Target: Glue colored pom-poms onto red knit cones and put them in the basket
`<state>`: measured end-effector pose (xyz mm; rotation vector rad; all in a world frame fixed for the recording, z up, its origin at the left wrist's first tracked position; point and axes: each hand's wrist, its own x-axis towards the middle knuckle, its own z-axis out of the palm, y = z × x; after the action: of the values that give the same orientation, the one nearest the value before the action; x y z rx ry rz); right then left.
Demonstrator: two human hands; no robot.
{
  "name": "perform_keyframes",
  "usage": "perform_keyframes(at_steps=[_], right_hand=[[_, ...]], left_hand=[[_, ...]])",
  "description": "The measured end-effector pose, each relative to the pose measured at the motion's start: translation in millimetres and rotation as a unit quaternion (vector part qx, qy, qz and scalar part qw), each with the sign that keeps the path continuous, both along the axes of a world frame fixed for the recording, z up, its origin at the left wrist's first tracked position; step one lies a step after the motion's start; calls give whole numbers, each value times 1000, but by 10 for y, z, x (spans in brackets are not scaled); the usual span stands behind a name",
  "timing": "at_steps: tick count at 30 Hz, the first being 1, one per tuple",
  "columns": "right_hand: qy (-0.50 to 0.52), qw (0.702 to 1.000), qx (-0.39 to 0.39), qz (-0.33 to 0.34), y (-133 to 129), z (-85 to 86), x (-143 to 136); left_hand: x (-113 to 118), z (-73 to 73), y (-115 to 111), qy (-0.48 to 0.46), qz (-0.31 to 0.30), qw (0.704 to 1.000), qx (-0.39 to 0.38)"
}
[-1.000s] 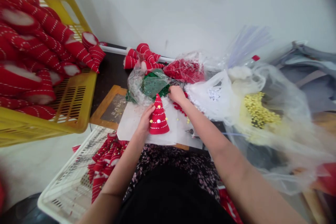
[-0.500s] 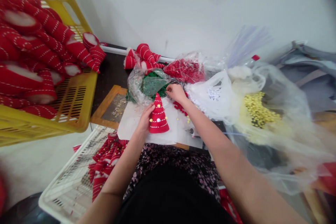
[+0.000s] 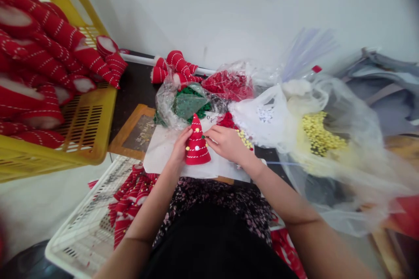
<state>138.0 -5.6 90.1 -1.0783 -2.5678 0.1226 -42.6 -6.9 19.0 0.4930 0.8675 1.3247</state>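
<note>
The red cone-shaped fabric tree with white dashed bands (image 3: 197, 155) is at mid-frame in the head view, its left edge gripped by the left hand (image 3: 180, 146); the right hand (image 3: 227, 143) pinches a small green ball (image 3: 203, 137) at its right edge.

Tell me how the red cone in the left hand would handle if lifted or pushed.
The red cone is probably light and squeezable: similar cones in the yellow crate show white, soft-looking ends. Laid on its side, its tapered, rounded shape would likely roll in a curve.
</note>
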Motion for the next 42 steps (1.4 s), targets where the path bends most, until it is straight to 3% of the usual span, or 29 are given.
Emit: perform_keyframes(at_steps=[3, 6, 11, 18, 24, 28, 35, 38, 42], right_hand=[[-86, 996, 8, -19, -73, 42, -108], [-106, 993, 33, -32, -109, 47, -95], [8, 997, 62, -34, -56, 17, 77], [102, 994, 1, 34, -32, -40, 10], [262, 963, -55, -20, 73, 93, 52], [279, 955, -91, -43, 165, 146, 38], [292, 953, -82, 16, 220, 74, -2], [334, 936, -110, -3, 209, 46, 29], [418, 871, -233, -113, 167, -36, 136]], left_hand=[[39, 46, -9, 10, 1, 1000, 0], [48, 73, -13, 18, 3, 1000, 2], [41, 72, -15, 16, -7, 1000, -4], [78, 90, -24, 18, -4, 1000, 12], [66, 124, -98, 36, -22, 999, 25], [79, 145, -140, 43, -41, 998, 35], [83, 150, -153, 56, -50, 996, 58], [80, 157, -159, 41, -50, 997, 49], [52, 186, -167, 11, -61, 998, 17]])
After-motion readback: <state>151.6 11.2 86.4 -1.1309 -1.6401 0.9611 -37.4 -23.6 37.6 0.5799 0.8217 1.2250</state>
